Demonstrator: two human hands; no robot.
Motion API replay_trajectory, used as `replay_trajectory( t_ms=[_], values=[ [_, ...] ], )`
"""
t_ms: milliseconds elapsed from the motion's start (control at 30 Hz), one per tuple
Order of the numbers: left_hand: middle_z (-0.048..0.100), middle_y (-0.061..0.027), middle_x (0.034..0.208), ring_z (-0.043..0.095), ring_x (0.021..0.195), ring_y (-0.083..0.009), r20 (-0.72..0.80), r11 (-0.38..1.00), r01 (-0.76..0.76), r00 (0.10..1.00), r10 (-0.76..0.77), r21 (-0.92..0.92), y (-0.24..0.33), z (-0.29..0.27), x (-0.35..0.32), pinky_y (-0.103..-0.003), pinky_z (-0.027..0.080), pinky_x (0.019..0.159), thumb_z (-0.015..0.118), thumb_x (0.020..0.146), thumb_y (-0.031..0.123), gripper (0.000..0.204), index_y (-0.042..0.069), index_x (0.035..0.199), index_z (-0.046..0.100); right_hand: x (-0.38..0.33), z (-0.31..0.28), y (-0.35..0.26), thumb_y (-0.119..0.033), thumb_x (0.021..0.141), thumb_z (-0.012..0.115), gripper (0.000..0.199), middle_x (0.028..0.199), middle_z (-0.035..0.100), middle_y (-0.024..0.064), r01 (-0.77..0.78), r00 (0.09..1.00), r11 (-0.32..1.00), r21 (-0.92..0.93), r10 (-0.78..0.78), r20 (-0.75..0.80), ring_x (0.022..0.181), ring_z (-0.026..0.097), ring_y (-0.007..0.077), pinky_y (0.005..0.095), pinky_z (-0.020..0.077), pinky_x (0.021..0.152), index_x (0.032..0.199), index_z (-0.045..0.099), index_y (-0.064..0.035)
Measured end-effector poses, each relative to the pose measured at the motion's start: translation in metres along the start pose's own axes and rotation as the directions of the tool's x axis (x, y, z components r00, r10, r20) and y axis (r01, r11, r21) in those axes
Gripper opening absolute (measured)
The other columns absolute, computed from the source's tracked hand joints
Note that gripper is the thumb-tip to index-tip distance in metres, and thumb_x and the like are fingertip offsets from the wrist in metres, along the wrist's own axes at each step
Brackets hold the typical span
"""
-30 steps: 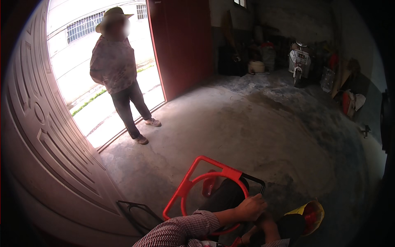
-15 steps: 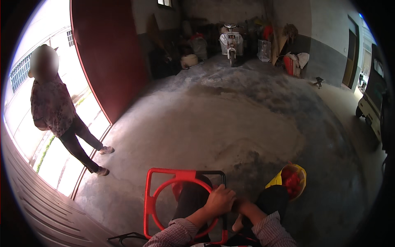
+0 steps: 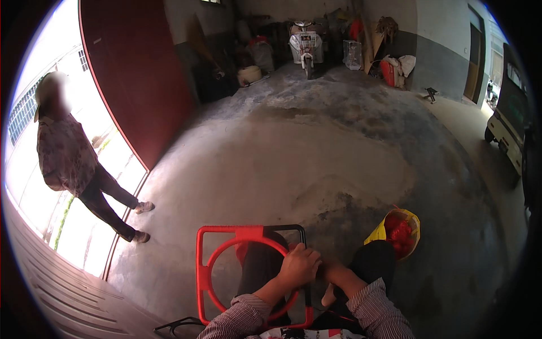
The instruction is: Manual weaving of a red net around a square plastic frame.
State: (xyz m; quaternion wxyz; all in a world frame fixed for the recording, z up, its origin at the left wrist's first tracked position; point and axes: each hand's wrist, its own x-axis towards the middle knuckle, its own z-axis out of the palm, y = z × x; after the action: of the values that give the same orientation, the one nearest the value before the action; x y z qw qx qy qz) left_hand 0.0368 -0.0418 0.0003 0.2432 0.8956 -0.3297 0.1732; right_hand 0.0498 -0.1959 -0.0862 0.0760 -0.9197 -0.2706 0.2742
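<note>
Presently: left hand [image 3: 300, 264] clamped on red frame's [image 3: 201, 270] black right bar, running near-to-far; right hand [image 3: 332, 273] just beside it, grip unclear; frame spreads leftward.

Yellow bag [image 3: 377, 233] of red items, right of knees.

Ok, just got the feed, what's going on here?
A seated person holds a red frame, square with a ring inside, across their lap. The left hand grips its black right edge; the right hand sits close beside it, mostly hidden, so its grasp is unclear. A yellow bag of red items lies on the concrete floor to the right. Another person stands in the bright doorway at left.
</note>
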Motion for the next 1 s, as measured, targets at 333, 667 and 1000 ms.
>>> replay_trajectory(
  t_ms=[333, 667, 1000],
  values=[
    [0.06, -0.0082, 0.073, 0.058, 0.073, -0.0289, -0.012, 1.0, -0.008, 1.0, 0.008, 0.003, -0.003, 0.001, 0.0, -0.04, 0.05, 0.062, 0.07, 0.073, 0.017, 0.015, 0.008, 0.083, 0.064, -0.01, -0.021, -0.007, -0.024, 0.085, 0.054, 0.025, 0.103, 0.068, 0.0157, -0.011, 0.988, 0.99, 0.139, 0.033, -0.153, 0.098, 0.064, 0.033, 0.0411, 0.0511, 0.085, 0.098, 0.068, -0.0074],
    [0.061, -0.008, 0.076, 0.057, 0.075, -0.0285, -0.009, 1.0, 0.002, 1.0, -0.002, -0.022, -0.002, 0.001, 0.0, -0.039, 0.05, 0.063, 0.071, 0.072, 0.016, 0.016, 0.009, 0.084, 0.064, -0.009, -0.021, -0.007, -0.029, 0.088, 0.053, 0.031, 0.115, 0.065, 0.0122, -0.023, 0.997, 0.991, 0.133, 0.033, -0.074, 0.105, 0.064, 0.0292, 0.0408, 0.0505, 0.087, 0.111, 0.066, -0.0112],
    [0.061, -0.0072, 0.074, 0.057, 0.075, -0.0275, -0.027, 1.0, -0.012, 1.0, 0.011, -0.027, -0.003, 0.001, 0.001, -0.039, 0.05, 0.062, 0.072, 0.071, 0.016, 0.017, 0.009, 0.085, 0.064, -0.017, -0.033, -0.014, -0.023, 0.084, 0.054, 0.025, 0.105, 0.067, 0.0161, -0.013, 0.989, 0.984, 0.176, 0.039, -0.141, 0.097, 0.065, 0.0336, 0.0421, 0.0517, 0.083, 0.097, 0.067, -0.0062]
  ],
)
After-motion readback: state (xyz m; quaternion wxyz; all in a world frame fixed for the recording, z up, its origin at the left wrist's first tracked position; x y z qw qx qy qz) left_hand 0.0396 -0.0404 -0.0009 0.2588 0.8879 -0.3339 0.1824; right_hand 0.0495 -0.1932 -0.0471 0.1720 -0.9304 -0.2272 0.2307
